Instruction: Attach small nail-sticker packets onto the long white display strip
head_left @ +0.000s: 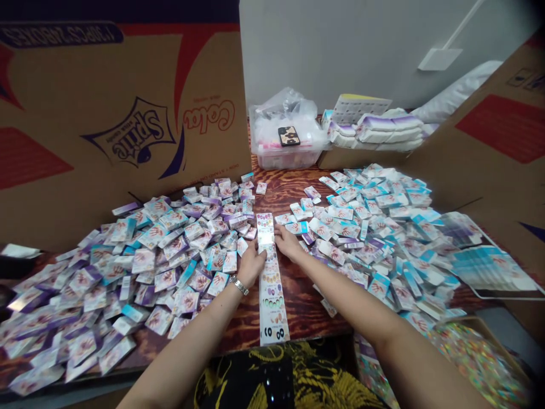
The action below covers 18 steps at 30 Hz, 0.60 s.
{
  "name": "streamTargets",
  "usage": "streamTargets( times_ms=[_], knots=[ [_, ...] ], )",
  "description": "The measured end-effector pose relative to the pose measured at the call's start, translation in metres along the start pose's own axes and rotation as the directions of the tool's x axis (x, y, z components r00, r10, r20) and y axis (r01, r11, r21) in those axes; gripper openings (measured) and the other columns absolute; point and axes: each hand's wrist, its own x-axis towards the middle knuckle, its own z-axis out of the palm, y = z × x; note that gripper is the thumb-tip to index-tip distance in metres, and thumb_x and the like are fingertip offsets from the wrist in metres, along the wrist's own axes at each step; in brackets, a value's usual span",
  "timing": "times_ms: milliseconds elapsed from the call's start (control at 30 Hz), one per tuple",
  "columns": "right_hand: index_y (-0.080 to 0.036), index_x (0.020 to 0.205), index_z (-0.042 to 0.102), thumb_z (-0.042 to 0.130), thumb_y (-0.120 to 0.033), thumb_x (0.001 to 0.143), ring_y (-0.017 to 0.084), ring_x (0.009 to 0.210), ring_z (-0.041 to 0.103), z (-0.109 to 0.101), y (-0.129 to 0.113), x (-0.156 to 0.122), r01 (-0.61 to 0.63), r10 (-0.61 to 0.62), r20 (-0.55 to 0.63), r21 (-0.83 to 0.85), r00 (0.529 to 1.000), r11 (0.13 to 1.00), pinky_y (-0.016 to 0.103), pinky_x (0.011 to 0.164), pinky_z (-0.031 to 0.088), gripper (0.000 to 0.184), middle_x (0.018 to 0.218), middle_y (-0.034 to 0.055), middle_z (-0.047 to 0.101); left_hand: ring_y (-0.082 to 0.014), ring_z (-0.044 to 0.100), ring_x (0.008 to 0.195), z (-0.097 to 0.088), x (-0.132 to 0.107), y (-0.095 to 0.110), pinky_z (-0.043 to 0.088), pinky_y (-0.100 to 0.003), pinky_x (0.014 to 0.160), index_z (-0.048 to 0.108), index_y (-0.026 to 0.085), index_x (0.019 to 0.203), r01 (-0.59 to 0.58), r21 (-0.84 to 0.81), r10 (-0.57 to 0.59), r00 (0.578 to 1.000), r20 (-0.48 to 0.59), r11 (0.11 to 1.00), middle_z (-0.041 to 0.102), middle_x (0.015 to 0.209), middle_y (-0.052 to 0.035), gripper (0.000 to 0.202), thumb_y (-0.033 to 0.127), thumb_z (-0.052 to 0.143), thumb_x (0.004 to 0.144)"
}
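Your left hand lies open on the long printed card strip, your right hand open at its far edge, neither clenched; strip flat on the wooden table, between heaps of small printed packets

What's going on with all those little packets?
A person is at a wooden table. Their left hand and right hand both touch a long printed card strip lying between two big spreads of small printed packets. Farther back stands a clear plastic bin with a phone on top.
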Motion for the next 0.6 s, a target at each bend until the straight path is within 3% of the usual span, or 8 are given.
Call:
streamTargets(
  times_ms=[233,467,600],
  knots=[
    [-0.021,0.123,0.048,0.048,-0.013,0.083,0.019,0.104,0.058,-0.002,0.0,-0.008,0.001,-0.002,0.03,0.03,1.0,1.0,0.035,0.091,0.043,0.04,0.114,0.0054,0.062,-0.0208,0.061,0.096,-0.006,-0.024,0.006,0.047,-0.032,0.083,0.053,0.015,0.112,0.109,-0.147,-0.105,0.994,0.035,0.983,0.064,0.111,-0.0101,0.039,0.019,0.056,0.074],
    [-0.017,0.128,0.045,0.053,-0.021,0.083,0.023,0.097,0.058,0.0,0.011,-0.094,-0.025,0.021,0.141,0.025,0.99,0.999,0.041,0.088,0.044,0.046,0.104,0.0093,0.063,-0.0193,0.062,0.091,-0.019,-0.088,0.004,0.048,-0.03,0.08,0.059,0.014,0.101,0.269,-0.224,-0.239,0.959,0.151,0.937,0.067,0.102,-0.0087,0.029,0.025,0.06,0.074],
    [-0.018,0.13,0.044,0.051,-0.016,0.08,0.024,0.109,0.053,0.005,0.005,-0.131,0.02,-0.022,0.202,0.012,0.979,1.0,0.04,0.094,0.041,0.051,0.117,0.0116,0.058,-0.0192,0.064,0.085,-0.011,-0.097,0.008,0.051,-0.031,0.075,0.058,0.014,0.106,0.324,-0.261,-0.272,0.938,0.216,0.909,0.068,0.1,-0.0095,0.035,0.023,0.06,0.073]
  ],
)
